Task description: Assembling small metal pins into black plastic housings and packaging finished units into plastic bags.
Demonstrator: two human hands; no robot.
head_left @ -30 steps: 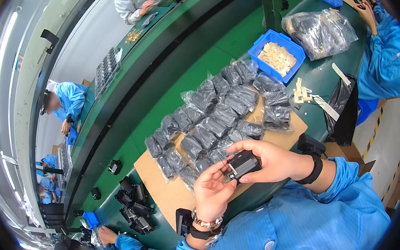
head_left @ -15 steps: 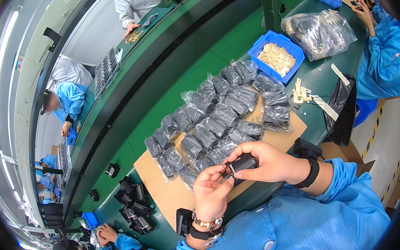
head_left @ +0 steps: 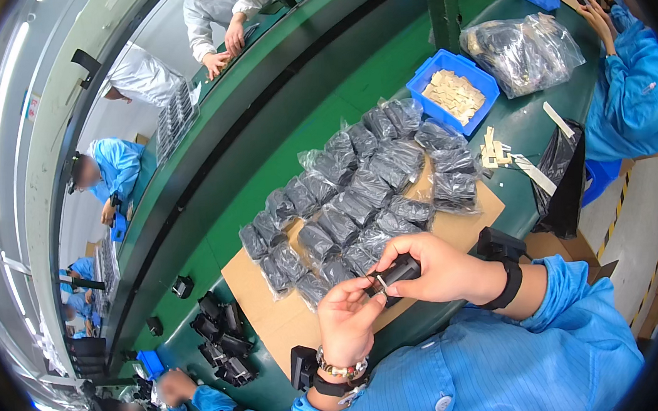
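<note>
My right hand is closed around a black, box-like plastic housing in front of my chest. My left hand has its fingertips pinched at the left end of this housing. A small pale strip shows there between the two hands; whether it is fixed to the housing I cannot tell. Just beyond my hands, rows of black parts in clear plastic bags cover much of a brown cardboard sheet.
A blue bin of cream-coloured pieces stands beyond the bagged parts, beside a large clear bag. Loose black parts are heaped at left. Pale scraps and a black plastic bag lie at right. Co-workers sit on both sides.
The black housing has turned slightly in my right hand, while both hands stay in nearly the same place. Across the line, a co-worker in white now has both hands at the bench.
</note>
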